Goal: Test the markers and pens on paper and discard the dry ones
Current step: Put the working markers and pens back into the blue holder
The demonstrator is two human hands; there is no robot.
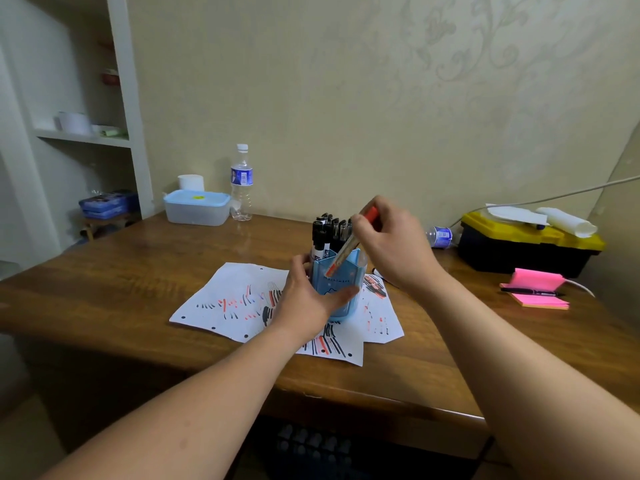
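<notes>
A light blue pen holder (341,308) stands on white sheets of paper (225,299) covered with red and black test strokes. Several black markers (323,233) stick up out of it. My left hand (304,299) grips the holder from the left, with the thumb across its front. My right hand (388,244) pinches a red marker (346,251) that slants down to the left, its lower end at the holder's front wall.
On the wooden desk (138,271) stand a lidded plastic box (197,206), a water bottle (241,183) and a tissue roll (190,182) at the back left. A black and yellow toolbox (526,244) and pink sticky notes with a pen (535,292) are at the right.
</notes>
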